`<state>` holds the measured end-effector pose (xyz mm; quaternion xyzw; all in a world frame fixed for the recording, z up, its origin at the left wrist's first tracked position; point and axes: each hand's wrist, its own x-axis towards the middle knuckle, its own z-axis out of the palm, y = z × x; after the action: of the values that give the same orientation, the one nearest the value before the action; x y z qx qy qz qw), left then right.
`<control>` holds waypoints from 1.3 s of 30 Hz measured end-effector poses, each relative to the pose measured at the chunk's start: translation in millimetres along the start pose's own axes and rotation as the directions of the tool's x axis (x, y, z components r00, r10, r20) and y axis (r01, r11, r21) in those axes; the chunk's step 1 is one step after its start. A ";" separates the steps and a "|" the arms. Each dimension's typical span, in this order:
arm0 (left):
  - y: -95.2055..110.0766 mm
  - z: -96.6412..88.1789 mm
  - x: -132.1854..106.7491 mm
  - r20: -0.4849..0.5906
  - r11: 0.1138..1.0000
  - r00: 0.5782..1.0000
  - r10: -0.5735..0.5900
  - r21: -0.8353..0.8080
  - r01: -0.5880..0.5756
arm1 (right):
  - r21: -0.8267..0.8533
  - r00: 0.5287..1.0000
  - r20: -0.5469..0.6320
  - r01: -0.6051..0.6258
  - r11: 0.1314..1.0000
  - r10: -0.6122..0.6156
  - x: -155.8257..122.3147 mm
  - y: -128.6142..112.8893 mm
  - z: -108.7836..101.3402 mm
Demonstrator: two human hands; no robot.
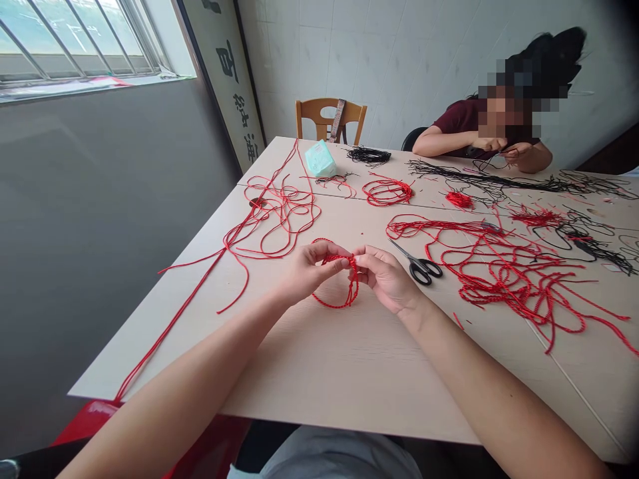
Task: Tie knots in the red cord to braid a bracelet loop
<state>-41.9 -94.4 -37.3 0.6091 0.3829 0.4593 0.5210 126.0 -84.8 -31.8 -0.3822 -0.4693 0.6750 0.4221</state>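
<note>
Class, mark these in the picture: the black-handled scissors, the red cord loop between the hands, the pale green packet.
Black-handled steel scissors (410, 261): head view, near the pivot.
Red braided cord loop (333, 307): head view, loop's bottom.
Pale green packet (320, 159): head view, top face.

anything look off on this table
The long red cord looks odd: it trails to the table's near left corner and over the edge, while the other cords lie on top. The red pile beside the scissors is also badly tangled.
</note>
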 end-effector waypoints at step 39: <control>-1.9 -4.8 2.6 0.067 0.981 0.993 -0.099 -0.159 0.108 | -0.662 0.830 0.150 0.488 0.568 -0.538 -8.3 -3.8 2.9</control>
<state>-45.7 -90.2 -38.6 0.5571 0.3600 0.4433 0.6029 127.1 -92.6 -26.4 -0.3784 -0.7567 0.2916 0.4463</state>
